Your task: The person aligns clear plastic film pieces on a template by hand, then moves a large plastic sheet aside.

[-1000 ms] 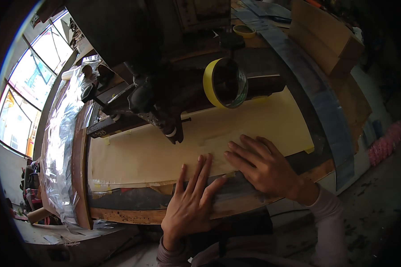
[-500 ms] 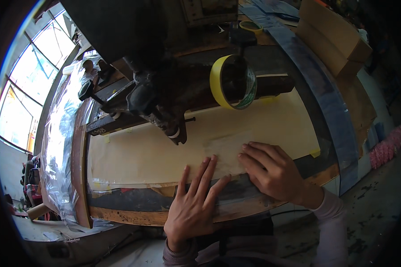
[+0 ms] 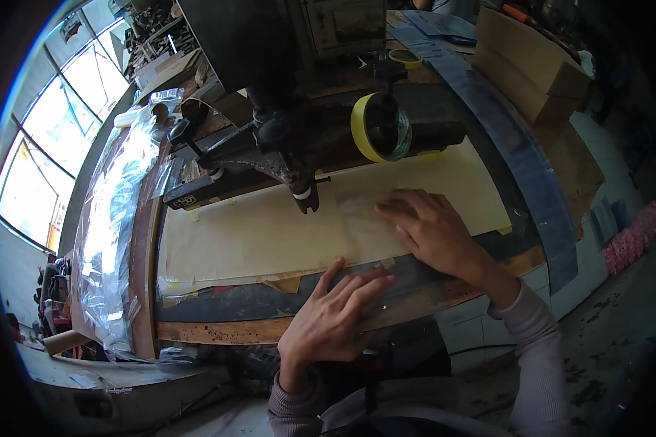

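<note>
Sheet lies on counter beneath my right hand. My left hand has curled inward at the sheet's near edge, likely pressing less; whether either grip is closed, I cannot tell.

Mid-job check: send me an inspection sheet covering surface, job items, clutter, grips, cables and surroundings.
Surface: dark table, its wooden front edge worn.
Job items: cream sheet lies below a dark machine arm; yellow tape tab at its right corner; apparently clear film on it.
Clutter: yellow tape roll around a machine knob; cardboard box at back right; clear plastic wrap at left.
Grips: left hand at the front edge; right hand over the sheet; whether either holds the film, cannot tell.
Cables: dark line below the table, possibly a cable.
Surroundings: bright windows at left; pink bundle at right.
</note>
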